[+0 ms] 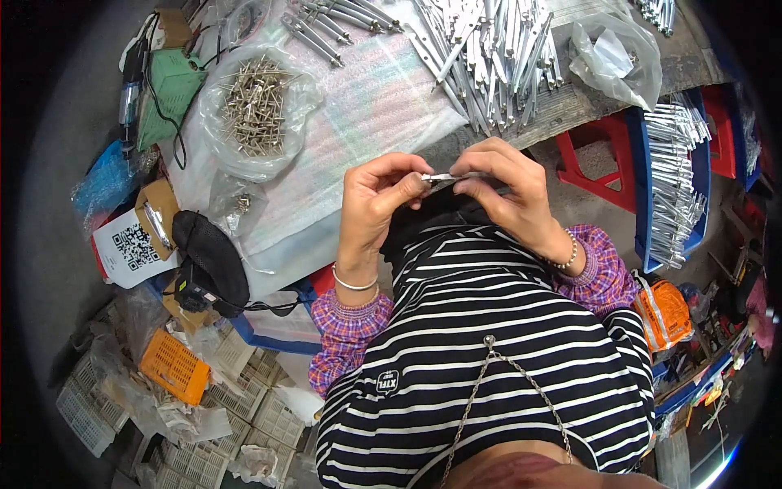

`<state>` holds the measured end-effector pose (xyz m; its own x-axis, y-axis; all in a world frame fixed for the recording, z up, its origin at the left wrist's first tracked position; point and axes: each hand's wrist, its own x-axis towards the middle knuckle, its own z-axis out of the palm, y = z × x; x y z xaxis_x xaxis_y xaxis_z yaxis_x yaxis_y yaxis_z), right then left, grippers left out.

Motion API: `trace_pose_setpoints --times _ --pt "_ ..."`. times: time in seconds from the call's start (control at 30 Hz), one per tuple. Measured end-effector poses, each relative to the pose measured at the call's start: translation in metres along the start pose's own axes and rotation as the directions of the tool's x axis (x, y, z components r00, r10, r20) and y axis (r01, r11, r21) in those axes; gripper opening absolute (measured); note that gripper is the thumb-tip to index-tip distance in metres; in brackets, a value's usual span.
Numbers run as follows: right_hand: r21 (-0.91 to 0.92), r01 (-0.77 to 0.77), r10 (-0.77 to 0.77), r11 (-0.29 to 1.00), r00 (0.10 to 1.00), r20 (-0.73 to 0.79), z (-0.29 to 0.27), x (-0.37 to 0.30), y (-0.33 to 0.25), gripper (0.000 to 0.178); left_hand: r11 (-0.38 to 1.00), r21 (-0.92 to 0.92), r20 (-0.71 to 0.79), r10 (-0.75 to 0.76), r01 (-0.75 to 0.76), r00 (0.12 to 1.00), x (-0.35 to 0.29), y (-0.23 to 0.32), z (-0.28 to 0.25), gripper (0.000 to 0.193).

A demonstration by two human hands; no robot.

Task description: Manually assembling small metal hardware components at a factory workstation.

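Note:
Between my two hands, in front of my body at the table's near edge, is a slim silvery metal piece (441,177). The thumb and fingers of my left hand (377,200) pinch its left end. My right hand (513,193) grips the other end, thumb below and fingers above. Fingertips cover both ends, so its full shape is hidden. Beyond my hands lies a heap of long, flat silvery metal strips (498,61). Left of them a clear plastic bag (303,122) stands open, full of small metal pins or screws (257,106).
Pale foam sheeting (358,122) covers the table. Assembled metal rods (318,41) lie at the back, beside another plastic bag (615,61). A blue bin of metal strips (674,179) and a red stool (599,167) stand right. A black pouch (210,257) and orange basket (173,367) are left.

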<state>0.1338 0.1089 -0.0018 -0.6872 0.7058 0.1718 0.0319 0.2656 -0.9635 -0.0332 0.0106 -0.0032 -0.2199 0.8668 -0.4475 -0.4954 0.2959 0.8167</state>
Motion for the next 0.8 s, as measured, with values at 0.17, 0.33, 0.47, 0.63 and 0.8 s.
trace_pose_setpoints --times 0.17,0.33,0.47,0.63,0.8 --pt "-0.050 0.110 -0.109 0.993 0.994 0.020 0.002 -0.001 0.002 0.024 1.000 -0.029 -0.016 -0.006 0.006 1.000 0.001 -0.001 0.001 0.012" --pt "-0.063 0.178 -0.176 0.982 0.984 0.038 0.002 -0.004 0.001 0.025 0.993 0.112 0.065 0.040 -0.047 0.997 0.002 0.004 0.000 0.007" --pt "-0.079 0.231 -0.227 0.970 0.972 0.058 0.003 -0.004 0.002 0.025 0.977 0.191 0.110 0.071 -0.091 0.991 0.002 0.009 -0.001 0.006" --pt "-0.092 0.256 -0.252 0.962 0.966 0.060 0.004 -0.004 0.002 0.024 0.942 0.311 0.204 0.066 -0.129 0.977 0.004 0.013 -0.008 0.009" --pt "-0.084 0.275 -0.269 0.958 0.960 0.075 0.003 -0.003 0.001 0.025 0.958 0.275 0.172 0.038 -0.085 0.984 0.003 0.016 -0.007 0.010"
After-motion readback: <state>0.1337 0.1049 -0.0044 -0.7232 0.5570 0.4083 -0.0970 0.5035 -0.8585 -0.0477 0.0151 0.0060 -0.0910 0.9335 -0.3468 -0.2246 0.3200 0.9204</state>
